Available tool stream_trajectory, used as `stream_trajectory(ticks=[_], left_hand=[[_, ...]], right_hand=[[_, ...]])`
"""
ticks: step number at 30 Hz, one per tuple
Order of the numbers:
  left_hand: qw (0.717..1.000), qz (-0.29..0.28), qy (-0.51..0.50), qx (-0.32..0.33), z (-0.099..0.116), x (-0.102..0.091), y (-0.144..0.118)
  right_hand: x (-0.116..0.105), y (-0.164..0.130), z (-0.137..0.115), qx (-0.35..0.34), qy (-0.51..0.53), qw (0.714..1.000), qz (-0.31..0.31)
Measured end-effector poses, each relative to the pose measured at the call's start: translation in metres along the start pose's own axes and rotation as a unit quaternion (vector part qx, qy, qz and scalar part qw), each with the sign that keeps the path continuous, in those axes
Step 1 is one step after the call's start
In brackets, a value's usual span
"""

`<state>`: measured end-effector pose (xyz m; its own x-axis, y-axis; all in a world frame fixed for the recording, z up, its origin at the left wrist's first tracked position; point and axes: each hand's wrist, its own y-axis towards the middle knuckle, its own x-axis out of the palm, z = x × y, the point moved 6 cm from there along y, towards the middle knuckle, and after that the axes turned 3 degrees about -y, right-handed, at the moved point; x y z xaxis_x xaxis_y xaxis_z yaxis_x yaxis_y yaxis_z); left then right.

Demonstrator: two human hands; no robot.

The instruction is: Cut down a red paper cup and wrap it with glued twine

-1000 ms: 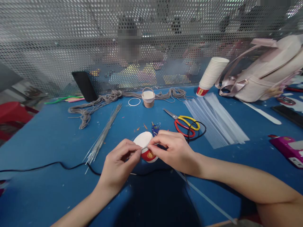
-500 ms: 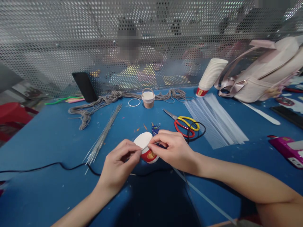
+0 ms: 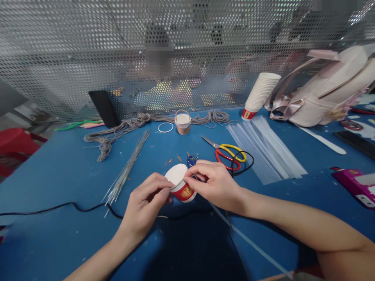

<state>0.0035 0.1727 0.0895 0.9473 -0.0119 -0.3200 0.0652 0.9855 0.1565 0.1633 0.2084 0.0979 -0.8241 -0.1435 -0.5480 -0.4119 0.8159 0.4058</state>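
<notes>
A white paper cup (image 3: 175,174) with a red band and gold emblem stands tilted in front of me, its mouth toward me. My left hand (image 3: 148,203) is closed at the left of its rim, thumb and index finger pinching the edge. From the other side my right hand (image 3: 215,185) pinches the rim's front right, with the other fingers curled. A blue-handled tool (image 3: 192,160), partly covered by my right hand, lies just behind the cup. Beneath my right forearm a translucent strip (image 3: 252,242) runs toward the table's front edge.
Scissors (image 3: 218,146) with red and yellow handles lie beside a black cord loop and translucent strips (image 3: 263,152). Behind stand a small basket (image 3: 183,127), grey cord (image 3: 137,121), stacked cups (image 3: 260,93) and a phone (image 3: 104,108). Wires (image 3: 129,168) lie left; a backpack (image 3: 325,93) is right.
My left fingers have shifted slightly left and down along the cup's rim, uncovering more of its front. My right hand stays in nearly the same place.
</notes>
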Motion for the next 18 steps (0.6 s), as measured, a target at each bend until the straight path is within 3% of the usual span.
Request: stream_trajectory(ticks=[11, 18], left_hand=[[0.998, -0.01, -0.048, -0.039, -0.013, 0.0, 0.0], [0.999, -0.012, -0.033, -0.041, -0.007, -0.001, 0.004]], right_hand=[[-0.004, 0.005, 0.004, 0.015, 0.024, 0.999, -0.015], [-0.003, 0.007, 0.009, 0.023, 0.044, 0.998, -0.036]])
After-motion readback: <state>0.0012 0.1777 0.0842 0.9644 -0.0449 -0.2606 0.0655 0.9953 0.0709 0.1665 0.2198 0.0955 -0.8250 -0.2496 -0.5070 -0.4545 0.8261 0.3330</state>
